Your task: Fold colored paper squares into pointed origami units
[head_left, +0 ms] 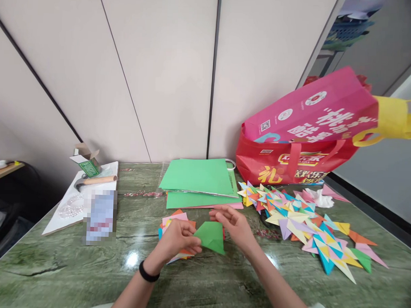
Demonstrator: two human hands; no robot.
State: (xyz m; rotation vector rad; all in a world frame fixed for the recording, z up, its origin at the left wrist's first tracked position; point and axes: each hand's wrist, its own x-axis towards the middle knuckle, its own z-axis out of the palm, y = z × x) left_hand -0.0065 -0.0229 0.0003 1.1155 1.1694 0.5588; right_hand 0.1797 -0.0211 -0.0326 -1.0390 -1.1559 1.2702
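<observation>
A folded green paper piece is pinched at its left corner between the thumb and fingers of my left hand. My right hand is at the paper's upper right edge, its fingers stretched out; whether they touch the paper I cannot tell. Under and behind my left hand lies a small pile of coloured folded papers, partly covered by the hand. Something red shows just behind the green piece, mostly hidden.
Green paper sheets lie at the back. Many folded paper stars spread on the right, before a red bag and a pink bag. A white board holds a hammer and a small green box.
</observation>
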